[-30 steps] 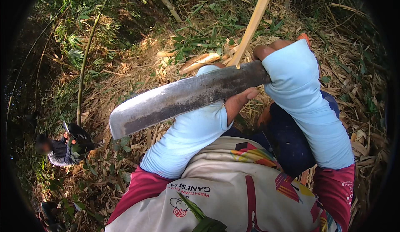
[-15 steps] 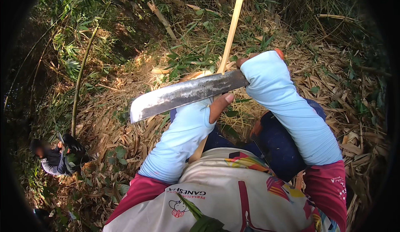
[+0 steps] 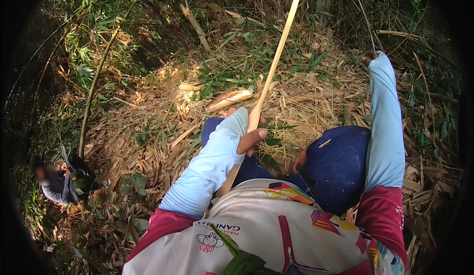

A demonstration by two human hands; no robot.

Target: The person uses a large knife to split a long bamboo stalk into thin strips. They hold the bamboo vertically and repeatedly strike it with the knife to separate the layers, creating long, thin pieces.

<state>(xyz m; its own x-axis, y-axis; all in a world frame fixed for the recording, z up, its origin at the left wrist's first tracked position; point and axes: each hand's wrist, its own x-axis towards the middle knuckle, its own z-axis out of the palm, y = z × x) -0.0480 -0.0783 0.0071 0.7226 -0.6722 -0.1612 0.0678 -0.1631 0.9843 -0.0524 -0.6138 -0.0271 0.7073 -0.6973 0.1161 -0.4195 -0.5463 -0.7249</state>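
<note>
My left hand (image 3: 253, 140) is closed around a pale split bamboo strip (image 3: 276, 62). The strip slants up and away from my lap, its far tip thin and pointed and its near end resting by my shirt. Out at the far right, my right hand (image 3: 368, 59) grips a machete, its handle mostly hidden in the fingers. The machete blade (image 3: 364, 14) points up and away, seen almost edge-on as a thin line. Light blue sleeves cover both forearms and part of the hands.
A cut bamboo piece (image 3: 229, 100) lies on dry leaves beyond my left hand. My blue-clad knee (image 3: 338, 164) is raised between my arms. At the far left another person (image 3: 64, 183) sits beside a leaning bamboo stalk (image 3: 98, 80). A broken stump (image 3: 196, 25) stands farther off.
My right hand has swung the machete away from the strip, out to the far right, turning the blade upward. The left hand keeps its hold, and the strip's tip now shows.
</note>
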